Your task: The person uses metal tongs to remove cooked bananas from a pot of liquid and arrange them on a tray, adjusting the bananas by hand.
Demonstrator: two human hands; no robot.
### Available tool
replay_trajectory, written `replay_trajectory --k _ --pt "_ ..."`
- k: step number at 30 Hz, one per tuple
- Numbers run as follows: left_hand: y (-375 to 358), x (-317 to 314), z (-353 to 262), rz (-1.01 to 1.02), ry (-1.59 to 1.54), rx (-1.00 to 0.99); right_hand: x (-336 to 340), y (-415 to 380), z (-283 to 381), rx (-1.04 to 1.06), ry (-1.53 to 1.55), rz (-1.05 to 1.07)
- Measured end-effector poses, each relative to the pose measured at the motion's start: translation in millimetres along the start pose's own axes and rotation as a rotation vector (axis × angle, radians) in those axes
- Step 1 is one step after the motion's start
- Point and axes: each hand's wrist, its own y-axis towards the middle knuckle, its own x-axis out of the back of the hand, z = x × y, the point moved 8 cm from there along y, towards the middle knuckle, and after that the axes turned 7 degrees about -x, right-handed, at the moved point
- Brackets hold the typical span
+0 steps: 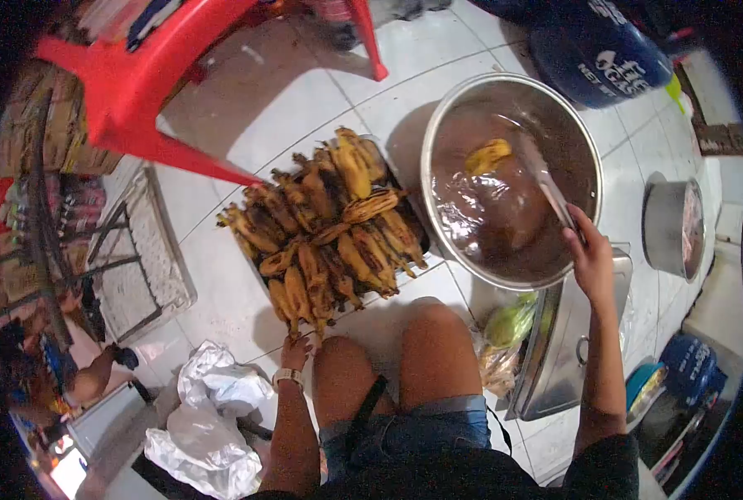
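Note:
My right hand (590,250) is closed round the handle end of a long utensil (545,179), whose far end dips into brown liquid in a large round metal pot (431,196). One yellow banana-like piece (488,156) floats in the liquid. To the pot's left, rows of browned, yellowish bananas (321,233) lie on a dark tray. My left hand (296,352), a watch on its wrist, hangs low beside my left knee, near the tray's lower edge. Its fingers look spread, with nothing seen in them.
A red plastic chair (134,100) stands at upper left. White plastic bags (209,425) lie at lower left. Right of my knees are a metal case (559,342) and a bag with something green (511,321). A smaller pot (661,229) and blue gas cylinder (596,62) stand farther right.

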Motion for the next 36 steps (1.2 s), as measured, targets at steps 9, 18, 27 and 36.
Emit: replay_trajectory --k 9,18,27,36 --pt "10.1 14.4 40.3 -0.023 -0.057 0.046 -21.5 -82.5 48.2 -0.260 0.701 0.090" --pt "-10.8 33.5 47.9 -0.115 -0.033 0.017 -162.6 -113.2 97.2 -0.360 0.789 0.547" --pt "-1.7 55.6 52.8 -0.176 -0.180 0.022 -239.0 -88.9 72.9 -0.477 0.494 0.675" --pt "34.7 53.1 32.2 -0.094 0.014 -0.579 -232.5 -76.1 95.0 -0.221 0.098 0.899"
